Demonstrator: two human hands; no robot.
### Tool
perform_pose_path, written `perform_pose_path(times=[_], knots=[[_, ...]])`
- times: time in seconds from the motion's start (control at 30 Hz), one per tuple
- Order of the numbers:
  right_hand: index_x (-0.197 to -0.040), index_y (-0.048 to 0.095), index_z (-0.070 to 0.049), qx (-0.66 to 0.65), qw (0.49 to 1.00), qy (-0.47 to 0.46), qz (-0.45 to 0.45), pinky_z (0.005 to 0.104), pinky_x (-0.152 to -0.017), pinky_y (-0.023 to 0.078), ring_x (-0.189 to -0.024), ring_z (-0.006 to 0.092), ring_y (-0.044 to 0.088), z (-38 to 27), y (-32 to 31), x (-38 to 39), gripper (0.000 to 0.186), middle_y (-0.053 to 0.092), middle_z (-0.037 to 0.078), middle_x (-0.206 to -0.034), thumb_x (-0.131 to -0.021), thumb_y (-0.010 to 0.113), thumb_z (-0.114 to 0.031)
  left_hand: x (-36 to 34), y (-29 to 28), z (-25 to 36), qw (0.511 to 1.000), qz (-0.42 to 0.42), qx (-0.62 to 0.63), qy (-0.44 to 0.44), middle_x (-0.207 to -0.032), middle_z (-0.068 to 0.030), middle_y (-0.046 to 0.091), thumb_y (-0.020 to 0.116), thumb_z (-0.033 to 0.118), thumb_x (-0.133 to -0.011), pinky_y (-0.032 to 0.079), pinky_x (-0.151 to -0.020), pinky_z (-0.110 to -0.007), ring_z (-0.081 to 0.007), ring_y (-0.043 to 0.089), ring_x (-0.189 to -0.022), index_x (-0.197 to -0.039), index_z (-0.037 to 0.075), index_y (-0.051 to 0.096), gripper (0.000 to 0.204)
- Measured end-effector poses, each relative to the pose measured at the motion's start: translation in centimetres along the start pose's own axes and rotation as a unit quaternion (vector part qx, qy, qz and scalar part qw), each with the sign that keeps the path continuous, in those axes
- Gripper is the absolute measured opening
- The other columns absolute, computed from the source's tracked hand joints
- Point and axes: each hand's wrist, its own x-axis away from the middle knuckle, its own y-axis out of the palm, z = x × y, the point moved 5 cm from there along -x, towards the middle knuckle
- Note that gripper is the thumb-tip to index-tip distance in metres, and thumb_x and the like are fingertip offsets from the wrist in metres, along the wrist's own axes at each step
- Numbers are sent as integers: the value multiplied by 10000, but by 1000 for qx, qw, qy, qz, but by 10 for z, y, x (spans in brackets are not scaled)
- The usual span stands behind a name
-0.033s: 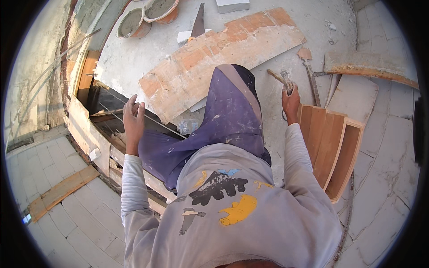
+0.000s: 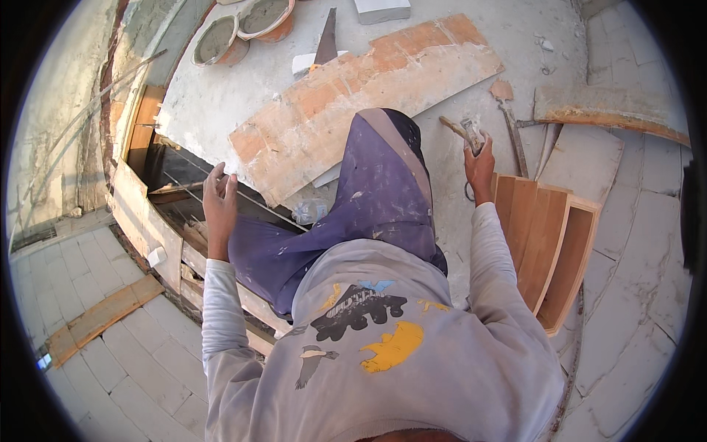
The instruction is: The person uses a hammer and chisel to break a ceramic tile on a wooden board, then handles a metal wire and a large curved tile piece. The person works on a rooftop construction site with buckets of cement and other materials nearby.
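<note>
My left hand (image 2: 219,202) is raised, fingers apart and nothing in it. It is beside the lower left end of a long wooden board (image 2: 361,103) smeared with pale mortar. My right hand (image 2: 480,166) has its fingers curled round a dusty hand tool (image 2: 471,132) with a pale, stick-like handle and a greyish part; its exact kind is unclear. A dark loop shows beside that wrist. To the right lies a trowel-like tool (image 2: 511,125) with a long handle. My knee in purple trousers covers part of the board's near edge.
Two buckets of grey mortar (image 2: 217,40) stand at the far left. A handsaw (image 2: 326,37) rests by a white block. An open wooden box (image 2: 549,250) is right of my arm. A framed opening with bars (image 2: 177,173) lies at left, near a clear plastic bottle (image 2: 309,211).
My left hand's fingers bend in slightly and the hand drops a little. The fingers of my right hand shift slightly on the tool. All else looks the same.
</note>
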Motion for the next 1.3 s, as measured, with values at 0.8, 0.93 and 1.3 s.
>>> perform_pose_path(times=[0.8,0.93,1.3], knots=[[-1207,535,-2,-4,968,-79,239,547,-778,508,-930,500,657,-112,-101,-77,389,685,306,-954,-972,615,-301,40,25,-88,961,52,208,-176,-1364,-153,534,532,263,-1054,483,-1025,-350,-256,605,-1193,-1417,-31,480,471],[-1223,511,-20,156,987,17,42,554,-754,512,-898,502,664,-8,-14,-67,371,683,316,-930,-963,615,-262,35,26,-80,966,35,195,-168,-1354,-132,548,544,267,-1047,488,-1002,-342,-239,612,-1157,-1404,-22,503,461],[-1205,651,12,62,998,31,11,486,-903,485,-1058,428,636,-3,12,-65,499,653,294,-1092,-902,703,-381,17,57,-109,931,85,296,-196,-1191,-77,637,562,261,-1040,480,-879,-283,-157,618,-1044,-1363,-18,546,428]])
